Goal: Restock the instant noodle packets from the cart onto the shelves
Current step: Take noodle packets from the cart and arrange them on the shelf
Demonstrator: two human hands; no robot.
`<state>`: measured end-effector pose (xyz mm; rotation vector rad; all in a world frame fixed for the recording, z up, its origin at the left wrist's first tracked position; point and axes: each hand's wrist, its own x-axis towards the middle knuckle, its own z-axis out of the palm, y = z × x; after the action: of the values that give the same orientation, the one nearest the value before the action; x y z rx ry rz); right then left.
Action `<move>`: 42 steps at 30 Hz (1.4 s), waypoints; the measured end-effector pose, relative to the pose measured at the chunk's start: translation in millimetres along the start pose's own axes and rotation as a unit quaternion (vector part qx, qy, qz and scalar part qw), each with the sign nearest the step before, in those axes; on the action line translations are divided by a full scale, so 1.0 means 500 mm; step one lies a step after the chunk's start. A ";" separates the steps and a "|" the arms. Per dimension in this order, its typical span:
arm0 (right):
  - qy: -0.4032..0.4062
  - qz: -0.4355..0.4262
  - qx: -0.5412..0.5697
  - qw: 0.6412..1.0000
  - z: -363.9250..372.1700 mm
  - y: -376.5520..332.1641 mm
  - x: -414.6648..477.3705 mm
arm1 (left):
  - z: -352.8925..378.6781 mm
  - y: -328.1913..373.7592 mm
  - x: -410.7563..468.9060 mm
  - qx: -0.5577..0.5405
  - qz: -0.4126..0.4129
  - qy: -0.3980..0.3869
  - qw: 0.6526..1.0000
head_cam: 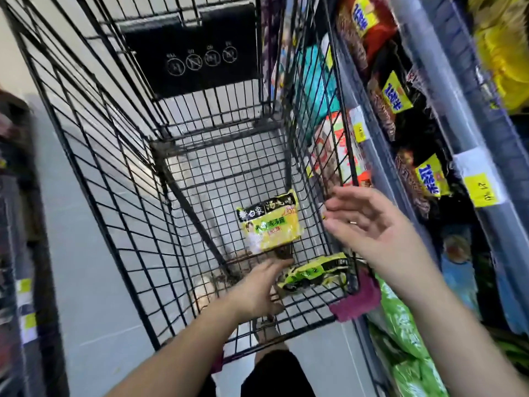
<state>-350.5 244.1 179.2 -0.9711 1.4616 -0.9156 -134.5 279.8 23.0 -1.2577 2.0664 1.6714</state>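
A black wire cart (120,173) fills the middle of the view. On its floor lies a yellow noodle packet (270,222) with black lettering. A green noodle packet (313,272) lies nearer me, at the cart's near right corner. My left hand (259,290) reaches down into the cart, fingers extended, just left of the green packet and below the yellow one; whether it touches either I cannot tell. My right hand (369,222) hovers open above the cart's right rim, holding nothing.
Shelves (446,90) on the right hold rows of dark noodle packets with yellow labels (396,93), with yellow price tags (481,189) on the rails. Green bags (406,339) sit low on the right. A pink cloth (356,299) hangs on the cart's near corner. Another shelf stands at left.
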 end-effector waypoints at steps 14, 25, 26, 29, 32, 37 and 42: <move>0.016 0.027 0.006 0.999 -0.015 0.010 -0.014 | 0.038 -0.009 0.042 -0.114 0.007 0.075 0.991; 0.035 0.032 0.029 0.998 -0.013 0.015 -0.015 | 0.009 -0.020 0.037 -0.257 -0.073 0.115 0.957; 0.035 0.032 0.032 0.998 -0.011 0.017 -0.013 | 0.001 -0.019 0.033 -0.278 -0.079 0.120 0.950; 0.037 0.036 0.041 0.998 -0.004 0.020 -0.005 | -0.031 -0.014 0.013 -0.329 -0.084 0.132 0.931; 0.035 0.037 0.037 0.998 0.006 0.015 0.008 | -0.081 -0.001 -0.014 -0.358 -0.098 0.156 0.916; 0.040 0.048 0.046 0.997 0.027 0.010 0.028 | -0.185 0.011 -0.070 -0.368 -0.112 0.229 0.894; 0.033 0.074 0.064 0.995 0.071 0.029 0.059 | -0.278 0.000 -0.128 -0.368 -0.101 0.294 0.877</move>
<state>-318.2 221.2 151.7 -0.7346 1.4903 -0.9264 -47.5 188.9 109.9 -2.3703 1.4355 2.2648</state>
